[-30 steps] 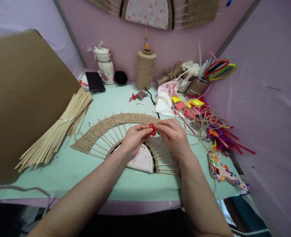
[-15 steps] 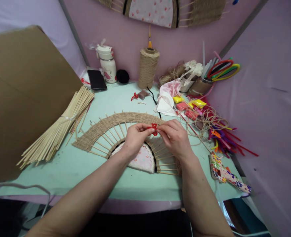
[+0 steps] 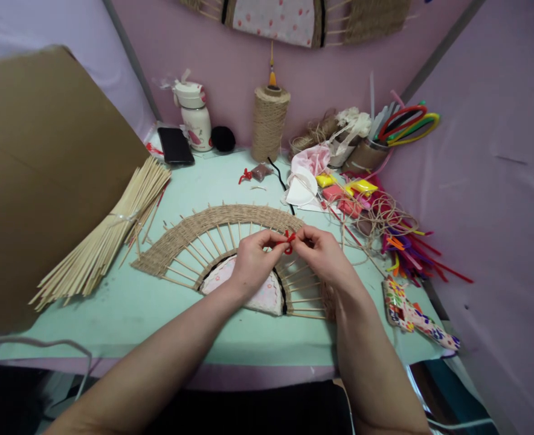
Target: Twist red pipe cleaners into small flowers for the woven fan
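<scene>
A small looped red piece [image 3: 289, 242] is pinched between my two hands, above the right part of a woven fan. My left hand [image 3: 258, 257] grips its left side with thumb and fingertips. From the right, my right hand [image 3: 320, 250] pinches the same piece. Beneath them the fan [image 3: 221, 215] lies on the table, with a twine-woven outer band, bare sticks and a white half-round centre [image 3: 267, 294] edged in black. My hands and forearms hide part of its right side.
Left stand a bundle of sticks [image 3: 99, 238] and cardboard [image 3: 45, 157]. Behind are a phone [image 3: 175, 146], a bottle [image 3: 196, 121] and a twine spool [image 3: 270, 124]. Right lie pipe cleaners [image 3: 418, 257], tangled twine [image 3: 385, 217] and a flower-patterned tool [image 3: 400, 305].
Both hands have shifted slightly right with the red piece, which has turned between the fingertips. The right hand's fingers are more curled. The view has moved a little.
</scene>
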Available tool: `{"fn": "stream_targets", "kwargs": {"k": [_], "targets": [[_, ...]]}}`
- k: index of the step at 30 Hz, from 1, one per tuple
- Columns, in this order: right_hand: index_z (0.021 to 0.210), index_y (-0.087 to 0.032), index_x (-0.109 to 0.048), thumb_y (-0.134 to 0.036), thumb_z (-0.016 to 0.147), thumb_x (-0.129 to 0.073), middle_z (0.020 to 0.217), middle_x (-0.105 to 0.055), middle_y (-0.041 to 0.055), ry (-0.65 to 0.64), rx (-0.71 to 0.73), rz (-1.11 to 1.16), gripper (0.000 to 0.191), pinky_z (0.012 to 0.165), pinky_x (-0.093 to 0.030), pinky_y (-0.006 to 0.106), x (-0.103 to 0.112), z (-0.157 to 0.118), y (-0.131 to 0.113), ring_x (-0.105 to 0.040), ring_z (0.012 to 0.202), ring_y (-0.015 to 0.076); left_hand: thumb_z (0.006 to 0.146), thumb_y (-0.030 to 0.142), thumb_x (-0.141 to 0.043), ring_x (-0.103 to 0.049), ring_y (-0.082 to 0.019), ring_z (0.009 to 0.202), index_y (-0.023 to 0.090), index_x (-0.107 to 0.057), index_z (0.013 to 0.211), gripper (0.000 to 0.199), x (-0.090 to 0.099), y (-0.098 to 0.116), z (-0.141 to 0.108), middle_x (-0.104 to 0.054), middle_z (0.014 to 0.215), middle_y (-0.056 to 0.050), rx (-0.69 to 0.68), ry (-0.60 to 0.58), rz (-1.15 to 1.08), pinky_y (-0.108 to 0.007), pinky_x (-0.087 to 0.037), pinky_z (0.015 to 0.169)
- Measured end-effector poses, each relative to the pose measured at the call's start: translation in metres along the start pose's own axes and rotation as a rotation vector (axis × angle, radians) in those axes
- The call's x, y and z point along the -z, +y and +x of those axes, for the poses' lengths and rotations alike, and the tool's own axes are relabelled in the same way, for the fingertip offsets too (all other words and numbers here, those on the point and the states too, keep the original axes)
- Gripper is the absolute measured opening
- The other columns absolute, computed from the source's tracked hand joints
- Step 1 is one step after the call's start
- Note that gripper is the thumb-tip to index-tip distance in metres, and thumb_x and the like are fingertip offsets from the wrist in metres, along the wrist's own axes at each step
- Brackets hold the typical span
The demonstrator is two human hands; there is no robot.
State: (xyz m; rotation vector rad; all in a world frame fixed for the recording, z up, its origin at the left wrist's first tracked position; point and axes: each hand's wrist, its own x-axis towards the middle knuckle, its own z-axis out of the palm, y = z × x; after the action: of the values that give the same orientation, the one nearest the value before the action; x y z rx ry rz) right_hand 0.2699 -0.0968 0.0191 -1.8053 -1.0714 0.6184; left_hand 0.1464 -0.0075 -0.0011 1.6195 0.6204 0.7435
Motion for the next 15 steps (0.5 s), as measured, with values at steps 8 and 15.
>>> {"fn": "stream_targets", "kwargs": {"k": [8, 15], "targets": [[0.077, -0.017, -0.066, -0.041, 0.083, -0.054, 0.069, -0.062, -0.0004, 0.118, -0.024, 0.004, 0.027, 0.059, -0.037, 0.025, -0.003, 0.002, 0.003, -0.051, 0.063, 0.0137, 0.064, 0.024, -0.073, -0.062, -0.014, 0.064, 0.015, -0.066, 0.071, 0.014, 0.000, 0.000, 0.012, -0.069, 0.069, -0.003, 0.267, 0.105, -0.245, -0.026, -0.045, 0.062], [0.079, -0.017, -0.068, -0.039, 0.079, -0.062, 0.075, -0.067, 0.0021, 0.171, 0.011, 0.022, 0.023, 0.062, -0.041, 0.026, -0.007, 0.001, -0.001, -0.055, 0.065, 0.0143, 0.059, 0.024, -0.077, -0.059, -0.011, 0.062, 0.014, -0.065, 0.068, 0.018, -0.001, 0.000, 0.014, -0.068, 0.066, -0.002, 0.313, 0.147, -0.419, -0.023, -0.043, 0.062]]}}
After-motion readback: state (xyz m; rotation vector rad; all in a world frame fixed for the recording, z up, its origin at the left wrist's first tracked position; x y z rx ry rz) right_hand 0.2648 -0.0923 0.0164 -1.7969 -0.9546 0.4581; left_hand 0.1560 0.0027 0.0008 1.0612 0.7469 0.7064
